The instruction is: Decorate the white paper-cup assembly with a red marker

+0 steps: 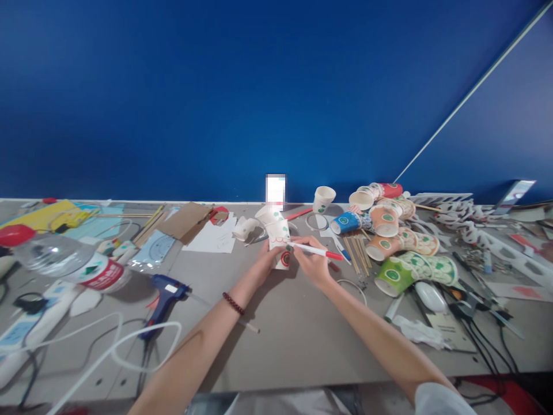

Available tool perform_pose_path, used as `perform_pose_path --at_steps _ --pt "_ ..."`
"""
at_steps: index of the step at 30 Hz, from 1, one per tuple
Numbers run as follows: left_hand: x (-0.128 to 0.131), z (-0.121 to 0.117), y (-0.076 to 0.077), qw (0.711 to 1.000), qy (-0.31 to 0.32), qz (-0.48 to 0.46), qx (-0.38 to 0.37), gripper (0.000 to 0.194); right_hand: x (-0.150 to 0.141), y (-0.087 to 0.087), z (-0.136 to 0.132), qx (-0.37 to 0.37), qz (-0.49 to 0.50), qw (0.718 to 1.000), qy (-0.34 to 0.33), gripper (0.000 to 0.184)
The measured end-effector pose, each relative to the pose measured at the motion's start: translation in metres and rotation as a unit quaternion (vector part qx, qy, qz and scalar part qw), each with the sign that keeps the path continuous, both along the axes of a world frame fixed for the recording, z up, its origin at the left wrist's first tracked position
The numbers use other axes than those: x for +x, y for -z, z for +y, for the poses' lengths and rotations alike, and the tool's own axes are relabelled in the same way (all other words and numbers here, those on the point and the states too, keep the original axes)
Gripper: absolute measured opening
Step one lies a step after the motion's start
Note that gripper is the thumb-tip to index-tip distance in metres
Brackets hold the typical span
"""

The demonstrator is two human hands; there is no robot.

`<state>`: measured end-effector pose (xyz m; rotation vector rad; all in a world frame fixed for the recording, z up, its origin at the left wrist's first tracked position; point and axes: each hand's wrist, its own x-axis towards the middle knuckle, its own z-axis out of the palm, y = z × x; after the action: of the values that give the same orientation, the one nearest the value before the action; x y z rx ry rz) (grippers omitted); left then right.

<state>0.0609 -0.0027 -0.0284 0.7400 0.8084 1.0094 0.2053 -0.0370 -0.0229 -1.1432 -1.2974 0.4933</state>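
Observation:
Two white paper cups with green leaf prints, which look joined end to end, stand in front of me; a red wavy line runs around their middle. My left hand is closed around the lower cup, near its red round logo. Between the fingers of my right hand is a white marker pen with a red end, its tip at the cups. Just left lies a crumpled or cut white cup. A single white paper cup stands upright behind and to the right.
At right lie several coloured paper cups, wooden sticks, a white computer mouse and black cables. On the left are a blue glue gun, a plastic bottle, a power strip and cardboard. A blurred phone leans on the blue wall.

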Motion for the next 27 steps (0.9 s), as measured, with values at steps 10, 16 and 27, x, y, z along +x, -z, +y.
perform_pose_path --at_steps 10,16,27 --pt "-0.001 -0.001 -0.008 1.0 0.01 0.006 0.002 0.042 0.002 0.001 0.001 0.009 -0.003 1.0 0.003 0.006" --pt "-0.002 -0.001 -0.006 1.0 0.014 0.003 0.002 0.04 0.002 0.001 0.001 0.005 -0.007 1.0 0.009 0.006" --pt "-0.003 0.003 0.003 1.0 0.012 0.01 0.005 0.041 0.002 0.0 0.001 0.006 -0.032 0.998 0.049 0.007"
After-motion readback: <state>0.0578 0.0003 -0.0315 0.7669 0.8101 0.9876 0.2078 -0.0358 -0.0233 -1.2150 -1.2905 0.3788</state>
